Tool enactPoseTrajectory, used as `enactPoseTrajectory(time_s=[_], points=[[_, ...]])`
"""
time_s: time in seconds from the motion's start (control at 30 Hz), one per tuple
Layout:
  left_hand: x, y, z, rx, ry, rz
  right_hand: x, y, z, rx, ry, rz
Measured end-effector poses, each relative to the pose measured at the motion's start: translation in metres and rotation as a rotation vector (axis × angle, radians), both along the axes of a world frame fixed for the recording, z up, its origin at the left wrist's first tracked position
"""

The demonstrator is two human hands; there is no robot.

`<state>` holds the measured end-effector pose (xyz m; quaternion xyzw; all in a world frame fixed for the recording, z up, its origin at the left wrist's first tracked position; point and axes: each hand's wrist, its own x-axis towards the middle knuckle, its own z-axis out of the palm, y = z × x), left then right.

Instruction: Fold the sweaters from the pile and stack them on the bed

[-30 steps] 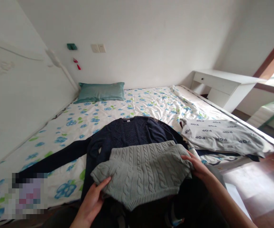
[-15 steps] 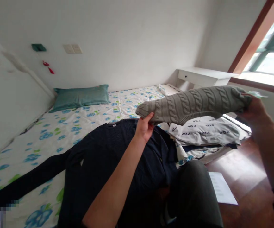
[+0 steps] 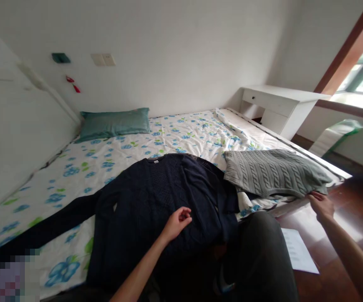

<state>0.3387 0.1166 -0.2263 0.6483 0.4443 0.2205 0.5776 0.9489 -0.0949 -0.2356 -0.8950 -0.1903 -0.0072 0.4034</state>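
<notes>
A grey cable-knit sweater [image 3: 269, 172], folded flat, lies at the right side of the bed. My right hand [image 3: 322, 206] pinches its lower right edge. My left hand [image 3: 177, 222] holds nothing; it hovers over the navy sweater with fingers loosely curled and thumb apart from them. The navy knit sweater [image 3: 143, 201] is spread on the bed, its left sleeve stretched out toward the lower left and its right part folded inward. The POP-printed garment seen earlier is hidden under the grey sweater.
The bed has a floral sheet [image 3: 175, 136] and a green pillow [image 3: 115, 123] against the wall. A white desk [image 3: 282, 100] stands at the far right corner by the window. My knee [image 3: 260, 251] is at the bed's front edge, beside a white paper [image 3: 299, 251] on the floor.
The grey sweater came down from midair onto the pile at the right, covering the POP-printed garment. My left hand let go of it and moved down and left; my right hand lowered with its edge.
</notes>
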Motion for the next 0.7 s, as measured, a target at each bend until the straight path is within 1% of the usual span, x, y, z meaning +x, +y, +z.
enactPoseTrajectory(time_s=[0.03, 0.07, 0.1, 0.13, 0.17, 0.2, 0.27, 0.3, 0.37, 0.4, 0.47, 0.57, 0.63, 0.7], points=[[-0.027, -0.009, 0.003, 0.058, 0.091, -0.054, -0.010, 0.004, -0.008, 0.008, 0.041, -0.035], [-0.049, -0.020, 0.004, 0.114, 0.186, -0.093, -0.024, 0.011, -0.012, 0.036, 0.074, -0.037], [-0.067, -0.034, 0.003, 0.184, 0.275, -0.120, -0.044, 0.020, -0.013, 0.075, 0.098, 0.010], [-0.080, -0.049, -0.001, 0.262, 0.357, -0.139, -0.068, 0.031, -0.010, 0.115, 0.108, 0.109], [-0.089, -0.064, -0.007, 0.347, 0.429, -0.148, -0.096, 0.042, -0.006, 0.148, 0.124, 0.226], [-0.093, -0.078, -0.014, 0.433, 0.493, -0.149, -0.125, 0.055, 0.000, 0.167, 0.158, 0.370], [-0.092, -0.101, -0.031, 0.589, 0.604, -0.129, -0.183, 0.079, 0.011, 0.144, 0.192, 0.655], [-0.088, -0.108, -0.038, 0.656, 0.649, -0.110, -0.209, 0.090, 0.014, 0.108, 0.177, 0.767], [-0.081, -0.116, -0.048, 0.758, 0.707, -0.066, -0.250, 0.111, 0.016, -0.008, 0.132, 0.907], [-0.079, -0.116, -0.050, 0.787, 0.717, -0.051, -0.265, 0.120, 0.015, -0.086, 0.105, 0.936], [-0.077, -0.114, -0.049, 0.804, 0.699, -0.041, -0.284, 0.133, 0.009, -0.267, 0.048, 0.925], [-0.080, -0.109, -0.038, 0.763, 0.628, -0.048, -0.301, 0.144, -0.002, -0.512, -0.034, 0.854], [-0.081, -0.107, -0.030, 0.730, 0.583, -0.042, -0.311, 0.146, -0.007, -0.624, -0.082, 0.842], [-0.080, -0.106, -0.023, 0.696, 0.556, -0.030, -0.321, 0.147, -0.009, -0.685, -0.145, 0.837]])
